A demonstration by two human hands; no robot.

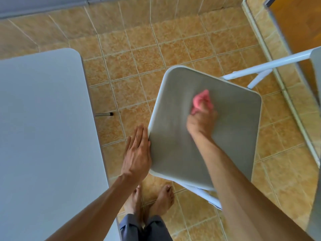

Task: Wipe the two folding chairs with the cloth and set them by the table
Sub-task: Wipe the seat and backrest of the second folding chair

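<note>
Soft even daylight, faint shadows, motion blur on right hand (202,119) and cloth (202,100), wide-angle bending at edges

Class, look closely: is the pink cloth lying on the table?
No, the right hand grips the cloth on the chair seat, apart from the table.

Tan tile floor (139,49) w/ pale grout round my left hand (137,153); grey wall (34,6) far ahead, orange panel (298,23) ahead-right.

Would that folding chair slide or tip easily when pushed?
Probably light: thin white tube frame. It may skid on the glossy floor tiles, perhaps why the left hand braces the seat edge while the right hand scrubs with the cloth.
</note>
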